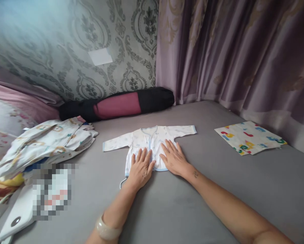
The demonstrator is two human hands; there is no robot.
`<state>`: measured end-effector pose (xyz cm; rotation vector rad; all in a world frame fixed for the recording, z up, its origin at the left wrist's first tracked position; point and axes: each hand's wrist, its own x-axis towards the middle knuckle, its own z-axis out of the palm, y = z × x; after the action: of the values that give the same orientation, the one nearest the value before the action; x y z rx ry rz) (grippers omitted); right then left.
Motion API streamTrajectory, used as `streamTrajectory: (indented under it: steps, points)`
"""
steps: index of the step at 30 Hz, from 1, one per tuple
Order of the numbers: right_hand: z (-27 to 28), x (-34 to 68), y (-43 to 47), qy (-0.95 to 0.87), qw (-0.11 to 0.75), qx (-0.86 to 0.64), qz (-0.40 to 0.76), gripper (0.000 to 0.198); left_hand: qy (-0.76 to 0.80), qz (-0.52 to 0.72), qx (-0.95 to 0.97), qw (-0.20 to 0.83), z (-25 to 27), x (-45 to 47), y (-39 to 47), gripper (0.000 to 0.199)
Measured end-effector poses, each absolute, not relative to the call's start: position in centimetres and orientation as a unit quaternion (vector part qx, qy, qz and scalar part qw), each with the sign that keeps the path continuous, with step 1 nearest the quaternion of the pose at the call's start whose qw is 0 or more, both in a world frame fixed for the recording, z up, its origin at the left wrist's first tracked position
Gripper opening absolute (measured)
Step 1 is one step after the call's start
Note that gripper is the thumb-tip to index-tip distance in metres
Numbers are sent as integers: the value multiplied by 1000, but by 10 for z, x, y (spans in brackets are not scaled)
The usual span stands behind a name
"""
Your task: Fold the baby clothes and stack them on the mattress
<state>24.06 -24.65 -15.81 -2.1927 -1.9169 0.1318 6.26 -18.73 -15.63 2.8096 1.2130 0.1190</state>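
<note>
With our fingers a little spread, we rest our left hand [141, 166] and right hand [175, 158] flat on the white baby shirt [157, 146], in the middle of the gray sheet [208, 145].

light: moderate, diffuse | glare: pale bluish haze washing out the wallpaper [116, 44], upper left | dim: curtain [205, 51] folds, darkest upper right | shadows: soft, on grey sheet [177, 210] | edges: wide-angle stretch | pixelated: blocky patch [55, 193], lower left | focus: shirt [155, 144] print smeared
</note>
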Motion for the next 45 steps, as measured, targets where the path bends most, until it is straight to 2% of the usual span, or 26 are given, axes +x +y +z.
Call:
streamTrajectory:
  steps: [9,13,15,18,21,24,28,33,36,40,45]
  points:
    - [-167,243,-243,-643,74,-761,49,61,388,20,921,43,-157,63,-190,61]
    - [-163,242,-241,-641,58,-763,59,61,384,38,919,84,-156,62,-185,61]
    - [-161,243,-241,-639,51,-764,67,60,385,74,910,136,-153,59,-179,58]
    - [-157,246,-241,-641,44,-763,73,59,425,203,860,197,-143,41,-167,47]
    - [-153,249,-240,-648,44,-757,71,56,470,280,821,162,-138,8,-163,39]
    - [-151,252,-237,-645,60,-759,62,52,502,241,822,123,-140,-26,-175,40]
    - [-151,252,-232,-634,90,-767,47,49,525,187,816,155,-145,-51,-196,43]
    - [-156,254,-231,-616,134,-777,-1,50,493,155,828,216,-138,-58,-208,23]
    - [-158,259,-231,-605,172,-776,-42,50,478,138,836,231,-134,-62,-205,18]
    - [-158,268,-229,-602,216,-765,-77,49,479,144,840,211,-135,-70,-196,16]
    - [-161,275,-226,-599,258,-754,-83,48,608,167,759,163,-137,-83,-174,15]
